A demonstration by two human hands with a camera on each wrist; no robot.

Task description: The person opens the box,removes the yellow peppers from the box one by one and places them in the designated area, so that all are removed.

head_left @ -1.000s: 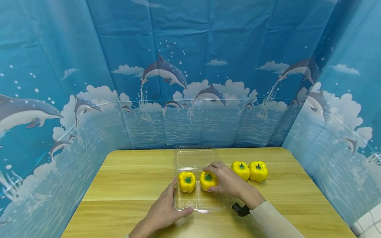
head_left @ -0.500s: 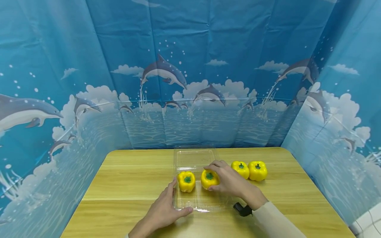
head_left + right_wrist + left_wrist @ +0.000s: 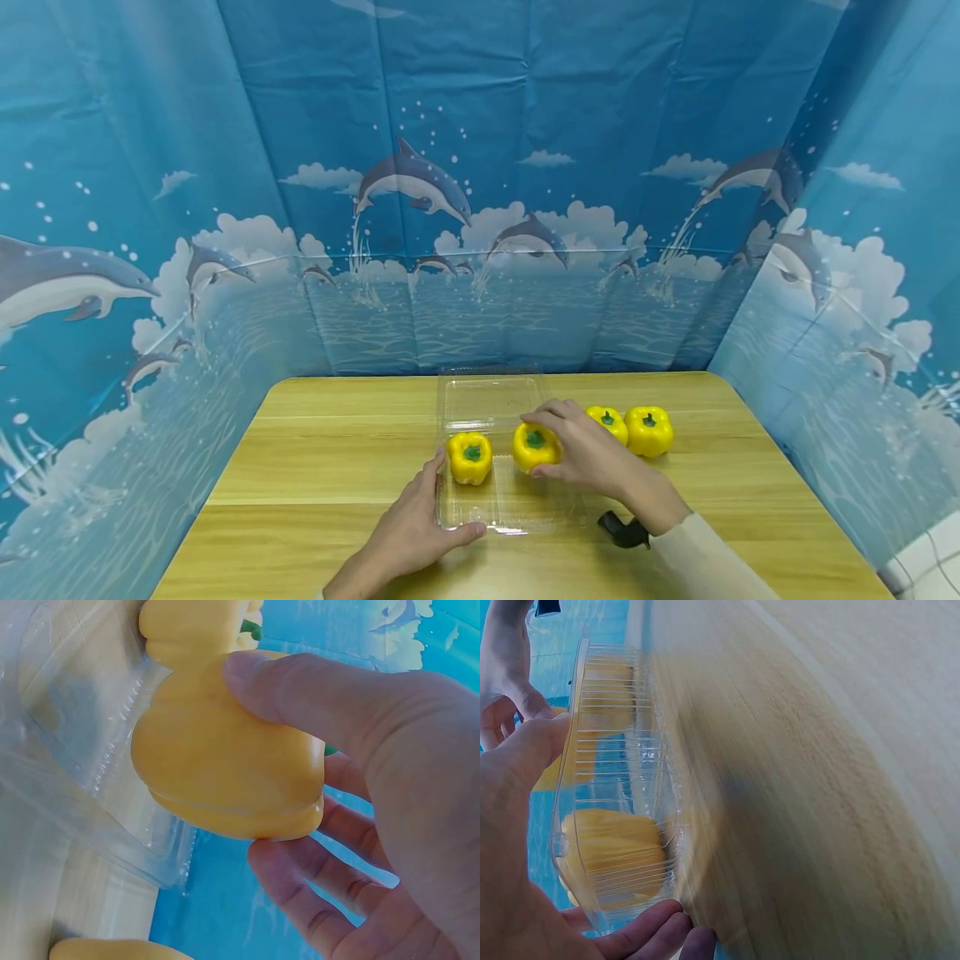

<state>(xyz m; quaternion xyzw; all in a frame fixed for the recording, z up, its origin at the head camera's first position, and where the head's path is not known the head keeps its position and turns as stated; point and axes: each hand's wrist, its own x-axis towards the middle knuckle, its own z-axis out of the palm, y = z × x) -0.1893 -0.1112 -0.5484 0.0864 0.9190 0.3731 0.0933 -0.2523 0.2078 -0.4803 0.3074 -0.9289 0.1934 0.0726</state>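
Note:
Between the thumb and fingers of my right hand point(image 3: 588, 450) is a yellow bell pepper point(image 3: 536, 447), held stem up over the right half of a clear plastic clamshell container point(image 3: 517, 521). In the right wrist view the thumb lies on one side of this pepper point(image 3: 232, 757), with fingertips at its lower edge. A second yellow bell pepper point(image 3: 470, 458) sits in the container's left half. My left hand point(image 3: 412, 525) holds the container's near left corner, thumb at the front rim and fingers along the left side. The left wrist view shows that pepper point(image 3: 615, 855) through the ribbed wall.
Two more yellow bell peppers, one point(image 3: 649, 431) beside the other point(image 3: 609, 423), rest on the wooden table point(image 3: 322, 467) to the right; my right hand partly hides the nearer one. The container's lid point(image 3: 491, 400) lies open toward the back. A dolphin-print curtain point(image 3: 480, 317) surrounds the table.
My right hand and the pepper it holds have shifted slightly right and away from me. My left hand, the container and the other peppers stay put.

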